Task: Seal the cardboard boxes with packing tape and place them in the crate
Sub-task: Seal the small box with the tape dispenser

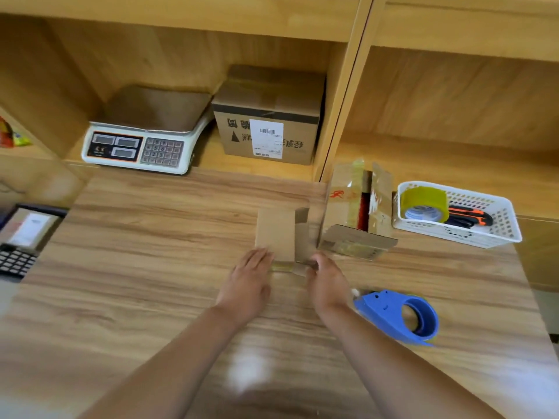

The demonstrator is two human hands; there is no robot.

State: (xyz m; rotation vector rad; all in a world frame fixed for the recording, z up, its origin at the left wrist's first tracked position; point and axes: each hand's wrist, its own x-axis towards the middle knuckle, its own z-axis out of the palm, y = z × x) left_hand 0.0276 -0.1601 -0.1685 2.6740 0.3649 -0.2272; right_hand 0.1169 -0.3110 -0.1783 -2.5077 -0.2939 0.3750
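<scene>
In the middle of the tabletop, the small cardboard box is lying just beyond both hands. The left hand is pressing flat-fingered on its near edge, and the right hand is pinching its near-right flap.

The left hand and right hand are bare. So are the left forearm and right forearm (right to the lower edge).
</scene>
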